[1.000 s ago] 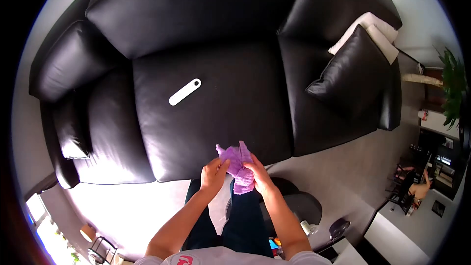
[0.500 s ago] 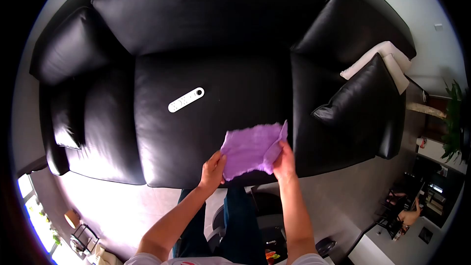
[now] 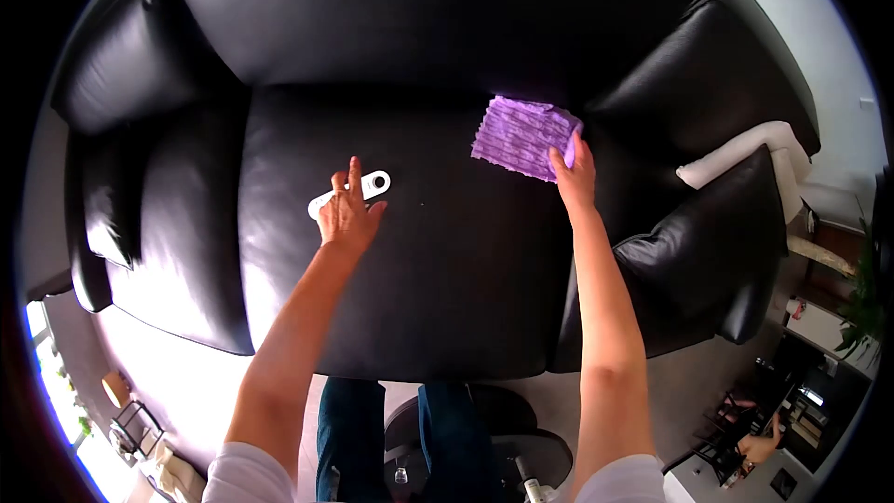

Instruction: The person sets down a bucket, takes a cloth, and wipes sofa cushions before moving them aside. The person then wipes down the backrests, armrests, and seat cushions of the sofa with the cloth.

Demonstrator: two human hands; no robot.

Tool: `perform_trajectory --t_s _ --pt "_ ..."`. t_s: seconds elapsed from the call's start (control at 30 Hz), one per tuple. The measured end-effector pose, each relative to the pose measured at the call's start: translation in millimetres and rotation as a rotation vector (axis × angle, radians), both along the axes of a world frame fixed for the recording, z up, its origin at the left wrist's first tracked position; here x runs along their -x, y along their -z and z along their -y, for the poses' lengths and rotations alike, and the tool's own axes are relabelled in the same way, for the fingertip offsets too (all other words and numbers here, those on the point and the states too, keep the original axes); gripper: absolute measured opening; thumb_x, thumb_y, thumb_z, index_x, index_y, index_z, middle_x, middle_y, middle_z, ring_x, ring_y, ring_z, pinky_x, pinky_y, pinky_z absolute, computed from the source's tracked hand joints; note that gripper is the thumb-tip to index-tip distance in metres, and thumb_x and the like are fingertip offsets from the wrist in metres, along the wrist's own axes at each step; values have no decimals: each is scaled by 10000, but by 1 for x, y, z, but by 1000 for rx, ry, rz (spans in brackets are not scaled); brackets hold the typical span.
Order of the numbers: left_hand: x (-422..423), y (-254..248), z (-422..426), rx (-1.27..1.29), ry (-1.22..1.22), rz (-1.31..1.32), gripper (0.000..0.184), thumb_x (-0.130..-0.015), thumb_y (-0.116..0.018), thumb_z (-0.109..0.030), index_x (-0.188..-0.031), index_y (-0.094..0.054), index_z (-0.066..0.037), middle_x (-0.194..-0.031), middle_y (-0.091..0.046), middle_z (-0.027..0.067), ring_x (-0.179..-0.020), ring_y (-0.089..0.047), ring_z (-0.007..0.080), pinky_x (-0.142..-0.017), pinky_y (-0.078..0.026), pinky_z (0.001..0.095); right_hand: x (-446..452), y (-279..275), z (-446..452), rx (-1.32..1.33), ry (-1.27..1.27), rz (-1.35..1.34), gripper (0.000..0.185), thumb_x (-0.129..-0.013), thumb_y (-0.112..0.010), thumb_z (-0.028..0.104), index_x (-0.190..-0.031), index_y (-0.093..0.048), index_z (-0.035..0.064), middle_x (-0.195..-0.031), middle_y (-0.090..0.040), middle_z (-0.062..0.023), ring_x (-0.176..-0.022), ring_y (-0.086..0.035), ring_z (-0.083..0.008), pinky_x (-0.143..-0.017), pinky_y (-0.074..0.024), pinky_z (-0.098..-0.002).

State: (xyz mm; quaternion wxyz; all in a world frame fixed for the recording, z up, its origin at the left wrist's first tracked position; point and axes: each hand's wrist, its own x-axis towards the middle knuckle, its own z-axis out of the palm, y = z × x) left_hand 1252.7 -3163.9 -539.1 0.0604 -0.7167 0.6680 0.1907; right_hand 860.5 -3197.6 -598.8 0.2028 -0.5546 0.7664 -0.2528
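Observation:
A purple cloth [image 3: 521, 138] with a ribbed texture and ragged edges is pinched at its right side by my right hand [image 3: 577, 175]. It is spread out at the back of the black leather sofa's middle seat [image 3: 438, 261]. Farther left, a white remote control [image 3: 376, 183] with a dark round button lies slanted on the same seat. My left hand [image 3: 346, 219] is over the remote, fingers apart and thumb held out to the side, covering its middle. Whether the fingertips touch it I cannot tell.
Black cushions line the sofa, and a cream cloth [image 3: 745, 149] drapes by the right-hand cushion [image 3: 708, 242]. Behind the sofa's front edge, a dark round table [image 3: 535, 456] stands near my legs. A person [image 3: 759, 447] sits far off at lower right.
My left hand has let go of the cloth and moved forward over the remote. My right hand has carried the cloth forward toward the backrest.

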Motion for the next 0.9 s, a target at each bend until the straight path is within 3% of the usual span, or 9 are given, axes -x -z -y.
perform_trajectory --t_s 0.03,0.17,0.27,0.3,0.47,0.57,0.67,0.77,0.9 --pt "-11 8 -5 -11 23 49 854 -814 -736 -396 -1485 -290 -111 -1392 -403 138 -986 -656 300 -757 -553 419 -12 6 6 -76 13 -104 768 -885 -565 558 -1496 -324 159 -1535 -291 -209 -1424 -254 -394 -1147 -264 -454" --pt "-25 15 -18 33 41 15 690 -796 -751 -379 -1330 -438 -73 -1285 -475 134 -895 -675 307 -693 -560 423 -33 18 44 -300 33 -292 929 -820 -384 803 -1541 -200 248 -1603 -132 -158 -1479 -76 -386 -1178 -128 -530" --pt "-29 38 -22 34 14 -45 542 -781 -755 -337 -1166 -490 -62 -1126 -567 131 -857 -679 313 -675 -556 431 -42 35 63 -431 170 -229 965 -808 -317 843 -1552 -137 256 -1606 -115 -158 -1479 -70 -387 -1176 -112 -546" --pt "-30 43 -30 65 -12 -71 442 -754 -755 -296 -1017 -489 -60 -943 -625 140 -801 -677 342 -639 -546 450 -48 41 61 -450 182 -349 918 -848 -288 804 -1552 -153 231 -1606 -110 -165 -1480 -71 -386 -1175 -108 -548" --pt "-45 4 -99 172 -130 -396 395 -727 -720 -247 -935 -461 -33 -735 -609 203 -652 -629 427 -562 -523 476 -63 58 42 -147 85 -570 729 -963 -273 628 -1516 -293 153 -1592 -174 -169 -1472 -131 -381 -1169 -122 -555" --pt "-72 -21 -200 -69 -333 -595 376 -747 -673 -219 -968 -446 -16 -687 -560 225 -587 -589 442 -523 -492 471 -129 28 7 57 -351 -563 655 -965 -431 513 -1461 -390 88 -1555 -272 -175 -1458 -186 -378 -1170 -124 -551" --pt "-100 -37 -326 -234 -336 -437 388 -737 -670 -266 -962 -459 -29 -722 -601 244 -636 -605 465 -562 -497 515 -215 18 -66 51 -629 -384 667 -946 -462 515 -1443 -417 74 -1527 -322 -187 -1456 -205 -366 -1180 -91 -542" --pt "-118 -71 -407 -518 -468 -274 385 -727 -672 -298 -934 -472 -42 -744 -630 257 -680 -624 469 -616 -504 536 -291 22 -167 -135 -891 53 537 -950 -508 355 -1432 -441 129 -1497 -406 -57 -1434 -293 -233 -1192 -133 -482" --pt "-122 -88 -466 -446 -687 -151 354 -744 -668 -313 -897 -488 -50 -738 -634 229 -710 -628 451 -645 -498 525 -353 22 -311 -189 -1200 593 424 -957 -490 185 -1378 -479 133 -1373 -518 -83 -1299 -464 -245 -1103 -349 -411"
